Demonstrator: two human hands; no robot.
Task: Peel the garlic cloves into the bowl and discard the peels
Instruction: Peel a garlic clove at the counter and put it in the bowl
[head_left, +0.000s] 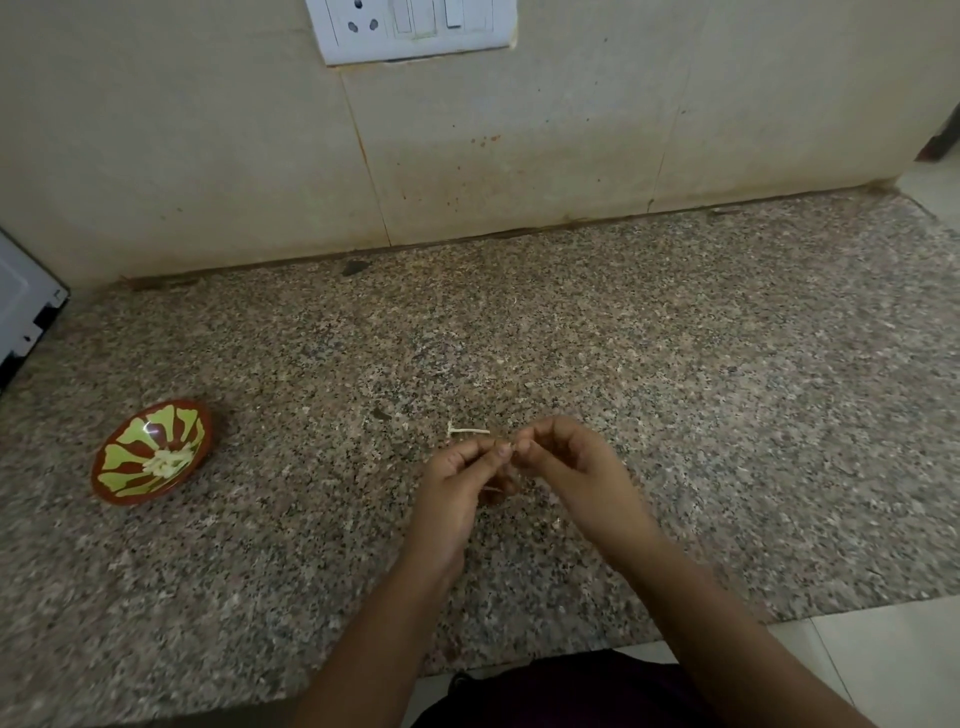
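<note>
Garlic cloves (167, 462) already lie peeled in the bowl (122, 441), while well right of it the left hand (462, 486) and right hand (569, 462) pinch what seems another, mostly hidden clove (512, 447); a peel scrap (467, 431) nearby awaits discarding.

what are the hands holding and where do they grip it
The left hand and right hand pinch a small pale thing, likely a clove, between their fingertips, one on each side; fingers hide most of it.

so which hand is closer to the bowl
Left. The left hand sits right of the bowl; the right hand is farther right, both pinching a small garlic piece.
</note>
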